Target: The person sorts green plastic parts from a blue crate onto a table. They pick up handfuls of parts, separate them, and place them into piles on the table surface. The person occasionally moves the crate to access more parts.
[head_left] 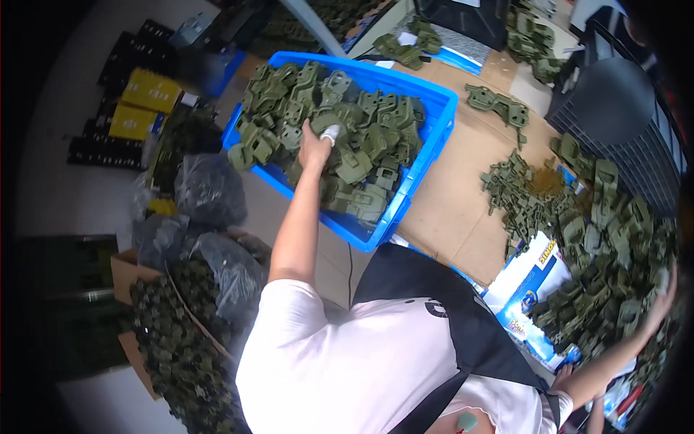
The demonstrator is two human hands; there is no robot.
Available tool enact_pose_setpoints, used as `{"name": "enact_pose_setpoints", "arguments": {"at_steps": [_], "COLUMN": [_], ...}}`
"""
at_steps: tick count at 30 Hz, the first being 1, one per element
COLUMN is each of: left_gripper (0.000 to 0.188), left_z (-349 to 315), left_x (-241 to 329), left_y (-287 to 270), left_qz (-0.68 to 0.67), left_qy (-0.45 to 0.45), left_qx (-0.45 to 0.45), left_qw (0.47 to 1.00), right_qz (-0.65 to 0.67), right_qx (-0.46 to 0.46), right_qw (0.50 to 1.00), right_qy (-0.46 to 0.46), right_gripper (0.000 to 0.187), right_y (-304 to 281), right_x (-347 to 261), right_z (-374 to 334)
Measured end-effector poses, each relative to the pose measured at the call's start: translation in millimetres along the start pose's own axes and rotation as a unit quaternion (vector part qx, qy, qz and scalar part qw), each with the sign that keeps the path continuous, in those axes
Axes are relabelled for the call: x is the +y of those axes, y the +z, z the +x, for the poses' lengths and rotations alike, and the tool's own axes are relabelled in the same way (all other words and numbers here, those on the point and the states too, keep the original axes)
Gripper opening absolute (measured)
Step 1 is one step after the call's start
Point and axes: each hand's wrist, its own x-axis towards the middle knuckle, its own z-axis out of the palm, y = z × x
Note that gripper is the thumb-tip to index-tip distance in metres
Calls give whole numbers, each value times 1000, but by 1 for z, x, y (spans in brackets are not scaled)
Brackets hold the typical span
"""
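Observation:
My left hand (316, 148) reaches into a blue plastic crate (426, 170) heaped with olive-green moulded plastic parts (365, 141). Its finger and white-wrapped thumb close around the edge of one green plastic part (329, 120) on top of the heap. At the far right rim, my right hand (659, 302) lies against a big pile of similar green parts (611, 239). Its fingers look stretched out and a white wrap shows on one of them. The dark rim of the picture partly hides what that hand touches.
Brown cardboard (452, 210) covers the surface between crate and pile, with small green pieces (510, 192) scattered on it. A black plastic basket (629, 108) stands at the back right. On the left are grey plastic bags (210, 192), a carton of small green parts (181, 325) and yellow cases (148, 90).

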Motion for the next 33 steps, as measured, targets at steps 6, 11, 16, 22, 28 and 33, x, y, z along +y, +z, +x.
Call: {"name": "enact_pose_setpoints", "arguments": {"at_steps": [6,11,16,22,28,33], "left_gripper": [47,44,30,76,100,103], "left_z": [-13,-102,-201,-244,-251,-251], "left_x": [2,86,148,121,95,81], "left_y": [-14,-74,-57,1,22,31], "left_qz": [-118,-108,-125,-334,-428,-246], "left_qy": [187,585,874,639,61,389], "left_qx": [23,-24,-170,-211,-662,-531], "left_qw": [975,804,438,660,612,711], "right_qz": [258,317,611,742,564,539], "right_qx": [-216,-256,-375,-227,-206,-240], "right_qw": [940,908,687,554,774,784], "right_qy": [54,-99,117,302,203,193], "right_gripper": [39,50,60,64,78,96], "right_y": [110,127,146,158,166,179], "right_x": [-219,-348,-368,-343,-334,-336], "right_z": [-92,-117,-116,-201,-220,-229]}}
